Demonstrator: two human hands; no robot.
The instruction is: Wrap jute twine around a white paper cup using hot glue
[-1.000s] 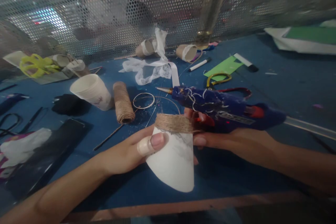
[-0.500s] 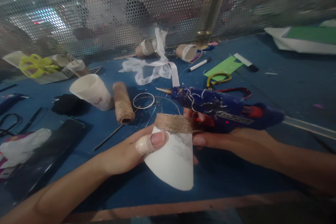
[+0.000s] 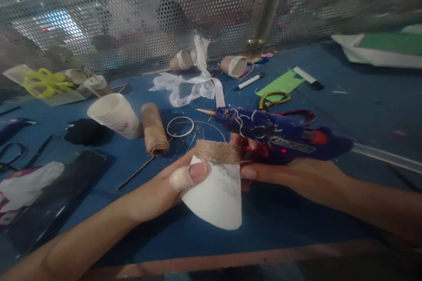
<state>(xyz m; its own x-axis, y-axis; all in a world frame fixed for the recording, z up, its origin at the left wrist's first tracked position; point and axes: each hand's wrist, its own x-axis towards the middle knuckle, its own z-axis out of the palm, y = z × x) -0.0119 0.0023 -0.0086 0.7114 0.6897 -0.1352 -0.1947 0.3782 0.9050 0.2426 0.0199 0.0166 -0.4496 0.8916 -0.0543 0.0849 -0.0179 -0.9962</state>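
My left hand (image 3: 183, 178), with a bandaged thumb, is closed on a white paper cup (image 3: 214, 197) that tilts over the table. Several rounds of brown jute twine (image 3: 217, 151) wrap one end of the cup. My right hand (image 3: 280, 170) grips a blue glue gun (image 3: 263, 127) with a red trigger, its nozzle pointing left above the cup and a clear glue stick (image 3: 389, 157) sticking out behind. The right thumb lies beside the wrapped twine; the other right fingers are partly hidden. A twine spool (image 3: 154, 129) lies left of the cup, a strand running from it.
Stacked paper cups (image 3: 115, 114) lie left of the spool. White lace ribbon (image 3: 194, 85), yellow scissors (image 3: 46, 82), a marker (image 3: 249, 81) and green paper (image 3: 281, 84) are farther back. A perforated metal screen (image 3: 138, 17) closes off the far side. A black slab (image 3: 62, 202) lies at left.
The cup has risen slightly and tipped a little in my left hand. The glue gun has shifted slightly left. Both hands keep their hold.
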